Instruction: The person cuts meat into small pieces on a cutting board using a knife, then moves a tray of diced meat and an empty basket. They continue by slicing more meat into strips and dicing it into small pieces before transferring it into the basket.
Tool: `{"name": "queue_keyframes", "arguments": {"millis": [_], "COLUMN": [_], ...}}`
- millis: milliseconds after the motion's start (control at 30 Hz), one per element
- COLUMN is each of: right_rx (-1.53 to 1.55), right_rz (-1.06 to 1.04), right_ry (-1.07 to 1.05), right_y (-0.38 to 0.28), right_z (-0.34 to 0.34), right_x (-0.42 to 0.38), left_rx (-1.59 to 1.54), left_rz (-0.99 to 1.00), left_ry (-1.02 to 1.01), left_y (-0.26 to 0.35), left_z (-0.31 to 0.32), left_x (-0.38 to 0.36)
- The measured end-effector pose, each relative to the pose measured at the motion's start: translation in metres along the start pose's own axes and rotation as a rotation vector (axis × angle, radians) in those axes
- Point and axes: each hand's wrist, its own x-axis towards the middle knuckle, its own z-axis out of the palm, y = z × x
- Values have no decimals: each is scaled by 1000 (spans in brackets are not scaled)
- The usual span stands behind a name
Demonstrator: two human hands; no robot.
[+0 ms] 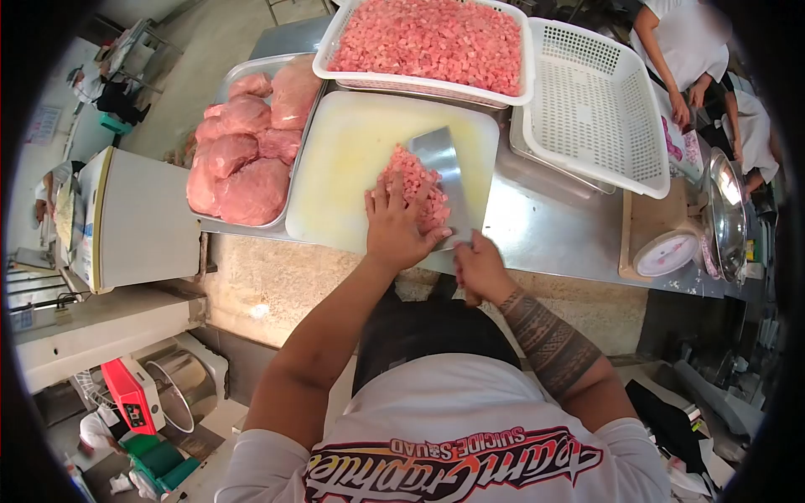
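Observation:
My right hand [480, 267] is wrapped round the handle of a cleaver [446, 172], whose broad blade lies along the right side of a pile of diced meat [411, 172]. The pile rests on a white cutting board [340, 168] with yellowish staining. My left hand [397, 222] lies over the near left part of the pile, fingers spread and touching the cubes. Part of the meat is hidden under that hand. At the board's left, a metal tray [295, 178] holds several large raw meat pieces [243, 159].
Behind the board stands a white basket [528, 50] full of diced meat. A perforated white basket [587, 92] sits at right on the steel table [545, 226]. Farther right are a dial scale [665, 254], a metal bowl [726, 214] and another person [683, 42].

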Motion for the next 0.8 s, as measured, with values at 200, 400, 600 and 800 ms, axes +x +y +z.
{"name": "queue_keyframes", "arguments": {"millis": [200, 400, 600, 800], "right_rx": [96, 171, 174, 142], "right_rz": [33, 52, 21, -110], "right_ry": [-120, -158, -167, -54], "right_y": [-8, -11, -35, -131], "right_z": [49, 44, 27, 0], "right_x": [-15, -27, -37, 16], "left_rx": [-180, -202, -203, -225], "left_rz": [-14, 33, 97, 238], "left_ry": [96, 146, 185, 326], "left_y": [-10, -2, 15, -1], "left_z": [3, -9, -42, -64], "left_x": [-3, -2, 22, 136]}}
